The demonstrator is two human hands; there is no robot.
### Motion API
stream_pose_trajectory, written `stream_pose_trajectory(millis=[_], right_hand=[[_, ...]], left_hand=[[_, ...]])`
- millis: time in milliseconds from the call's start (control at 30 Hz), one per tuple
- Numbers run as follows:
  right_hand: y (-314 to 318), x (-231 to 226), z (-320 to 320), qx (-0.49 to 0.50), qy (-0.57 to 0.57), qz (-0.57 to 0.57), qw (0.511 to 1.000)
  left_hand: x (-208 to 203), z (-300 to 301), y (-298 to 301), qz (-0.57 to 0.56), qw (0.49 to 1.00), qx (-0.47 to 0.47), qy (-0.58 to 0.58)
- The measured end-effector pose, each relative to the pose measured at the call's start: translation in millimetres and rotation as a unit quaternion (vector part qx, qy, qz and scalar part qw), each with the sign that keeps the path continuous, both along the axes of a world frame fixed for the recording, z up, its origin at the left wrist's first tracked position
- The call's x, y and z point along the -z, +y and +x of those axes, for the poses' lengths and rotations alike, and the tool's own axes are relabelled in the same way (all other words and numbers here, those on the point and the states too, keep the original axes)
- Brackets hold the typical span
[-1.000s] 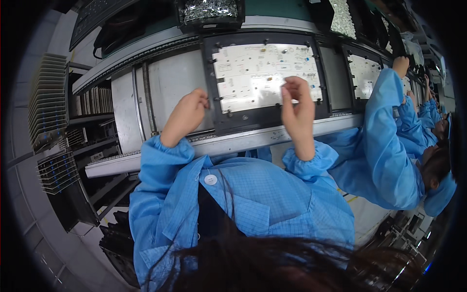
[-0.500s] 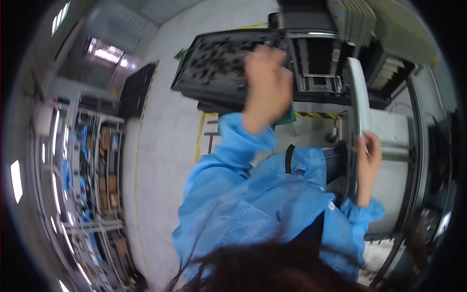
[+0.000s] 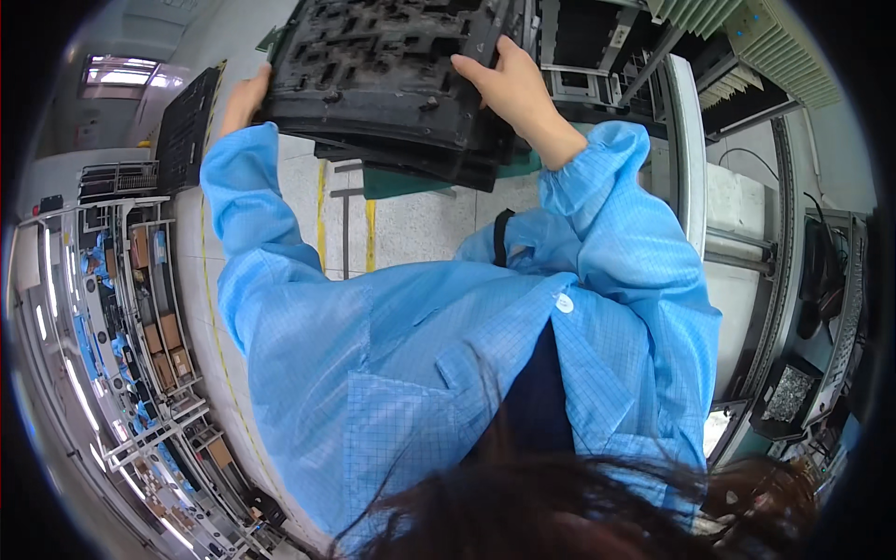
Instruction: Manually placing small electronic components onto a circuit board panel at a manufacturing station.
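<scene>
A black tray with many cut-outs (image 3: 373, 51) lies at the top of a stack ahead of me, its far part out of view. My left hand (image 3: 245, 101) is closed on its left edge, the fingers partly hidden. On its right edge my right hand (image 3: 518, 89) grips with the thumb over the top and the fingers around the side. Below it, more black trays (image 3: 411, 161) sit unevenly, fanned out toward me. A green sheet (image 3: 406, 184) sticks out from under them.
A metal rail (image 3: 689, 149) stands on my right, beside a dark machine frame (image 3: 574, 86). Pale slotted racks (image 3: 784, 47) are at the far right. Another black panel (image 3: 184, 131) and shelves with boxes (image 3: 163, 341) are on the left. Yellow tape (image 3: 371, 238) marks the floor.
My right hand has left the metal rail and taken hold of the tray's right edge. My left hand has moved from over the tray to its left edge. The view has shifted.
</scene>
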State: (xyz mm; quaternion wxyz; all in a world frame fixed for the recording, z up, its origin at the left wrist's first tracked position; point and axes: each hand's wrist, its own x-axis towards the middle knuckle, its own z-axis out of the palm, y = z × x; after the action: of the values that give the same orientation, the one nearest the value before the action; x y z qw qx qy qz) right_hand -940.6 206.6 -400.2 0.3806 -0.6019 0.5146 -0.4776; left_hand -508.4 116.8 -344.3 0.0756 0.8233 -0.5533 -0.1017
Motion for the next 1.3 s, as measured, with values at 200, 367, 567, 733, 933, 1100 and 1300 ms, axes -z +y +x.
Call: stream_pose_trajectory(millis=[200, 367, 567, 733, 933, 1100, 1300], right_hand=[[41.4, -53.4, -20.4, -0.07, -0.243, 0.144, 0.957], [78.2, -46.8, -58.7, -0.095, -0.348, 0.151, 0.92], [182.8, -33.7, -132.8, 0.05, -0.353, 0.047, 0.933], [294.0, -35.2, -195.8, 0.256, -0.423, 0.042, 0.868], [401.0, -23.3, -240.8, 0.541, -0.377, 0.079, 0.747], [443.0, 21.8, -271.3, 0.647, -0.387, 0.071, 0.653], [437.6, 39.1, -288.6, 0.681, -0.394, 0.057, 0.615]], left_hand=[[-34.6, -37.1, 29.8, -0.045, 0.999, -0.011, 0.002], [-100.7, -104.3, 85.6, -0.051, 0.984, -0.075, 0.153], [-97.6, -218.7, 121.3, -0.179, 0.927, 0.111, 0.311], [-45.4, -355.8, 135.6, -0.191, 0.897, 0.239, 0.319], [29.1, -541.6, 152.8, -0.01, 0.851, 0.394, 0.347], [45.1, -657.1, 187.0, 0.047, 0.848, 0.473, 0.234], [83.4, -708.6, 175.1, 0.053, 0.811, 0.536, 0.227]])
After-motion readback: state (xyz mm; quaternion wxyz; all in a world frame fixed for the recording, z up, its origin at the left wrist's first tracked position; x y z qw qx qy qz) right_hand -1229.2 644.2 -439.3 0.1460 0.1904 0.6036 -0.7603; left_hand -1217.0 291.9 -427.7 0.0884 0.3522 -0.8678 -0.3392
